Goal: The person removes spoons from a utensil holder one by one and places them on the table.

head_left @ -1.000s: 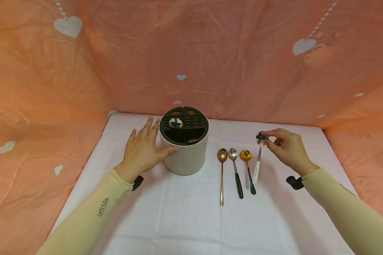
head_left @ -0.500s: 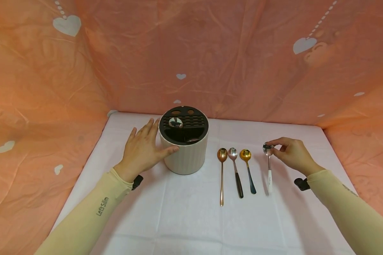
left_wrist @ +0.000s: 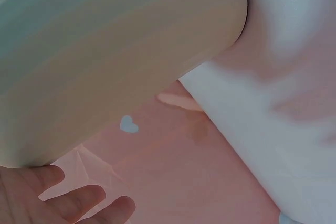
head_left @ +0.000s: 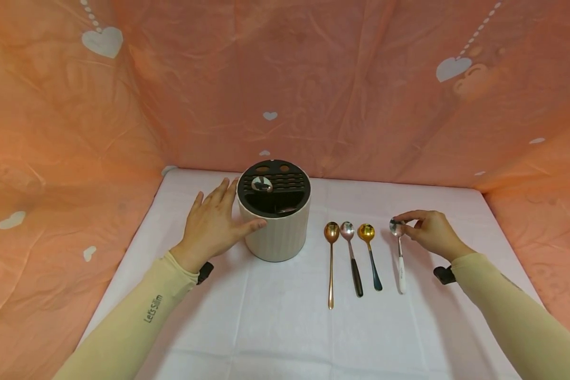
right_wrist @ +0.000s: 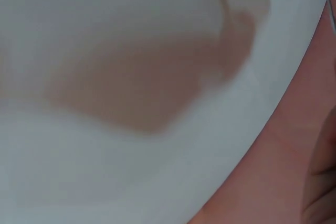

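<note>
My right hand (head_left: 432, 233) pinches the bowl of a spoon with a white handle (head_left: 401, 274), the handle pointing toward me. Just a strip of that hand (right_wrist: 321, 187) shows in the right wrist view. With fingers spread, my left hand (head_left: 211, 224) rests against the left side of a ribbed cream canister (head_left: 276, 240). The left wrist view shows its fingertips (left_wrist: 94, 198) by the canister wall (left_wrist: 121, 61). On the canister's black slotted lid (head_left: 254, 203), the round bowl of a silver spoon (head_left: 261, 183) shows above the slots.
Left of the held spoon lie a copper spoon (head_left: 331, 264), a dark-handled spoon with a pinkish bowl (head_left: 354, 269) and a gold-bowled spoon with a dark blue handle (head_left: 372, 264). All are on the white tablecloth (head_left: 285, 316). A pink heart-patterned cloth (head_left: 342, 95) surrounds the table.
My right hand has moved the white-handled spoon rightward and toward me, away from the gold-bowled one, and lowered its handle end. My left hand stays on the canister.
</note>
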Tool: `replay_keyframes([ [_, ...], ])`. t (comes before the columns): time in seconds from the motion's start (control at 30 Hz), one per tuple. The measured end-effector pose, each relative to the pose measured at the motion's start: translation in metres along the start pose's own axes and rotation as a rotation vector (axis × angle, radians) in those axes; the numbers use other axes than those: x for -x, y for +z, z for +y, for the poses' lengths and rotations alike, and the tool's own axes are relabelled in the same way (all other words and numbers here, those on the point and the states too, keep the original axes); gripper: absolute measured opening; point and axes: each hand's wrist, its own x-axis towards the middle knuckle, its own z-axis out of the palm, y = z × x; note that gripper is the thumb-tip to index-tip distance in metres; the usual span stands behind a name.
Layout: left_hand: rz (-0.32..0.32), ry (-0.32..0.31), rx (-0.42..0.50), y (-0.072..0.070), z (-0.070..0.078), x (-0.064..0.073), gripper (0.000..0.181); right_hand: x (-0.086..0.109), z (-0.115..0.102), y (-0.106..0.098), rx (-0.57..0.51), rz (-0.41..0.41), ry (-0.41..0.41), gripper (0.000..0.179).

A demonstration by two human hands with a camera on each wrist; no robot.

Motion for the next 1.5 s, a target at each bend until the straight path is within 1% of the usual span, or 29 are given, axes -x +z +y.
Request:
replay_keyframes([
  [0.23,-0.011,-0.005,-0.010,-0.001,0.001,0.000,0.117,-0.007,0.002,0.007,-0.060,-0.063,0.045,0.024],
  [0.43,-0.005,-0.006,-0.016,-0.001,0.002,0.000,0.117,-0.011,0.006,0.014,-0.086,-0.106,0.051,0.023],
  [0.57,-0.008,-0.006,-0.016,-0.001,0.002,0.001,0.118,-0.013,0.006,0.016,-0.081,-0.133,0.048,0.023],
  [0.8,-0.002,-0.005,-0.012,-0.001,0.001,0.001,0.117,-0.019,0.010,0.021,-0.069,-0.126,0.027,0.023],
  [0.97,0.002,-0.006,-0.007,0.000,0.001,0.001,0.116,-0.023,0.011,0.026,-0.066,-0.144,0.009,0.024],
  [1.23,0.010,0.001,-0.006,0.000,0.000,0.001,0.114,-0.023,0.010,0.029,-0.034,-0.157,0.020,0.025],
  [1.5,0.008,-0.002,-0.015,0.000,0.000,0.000,0.116,-0.023,0.011,0.032,-0.011,-0.157,0.028,0.024],
])
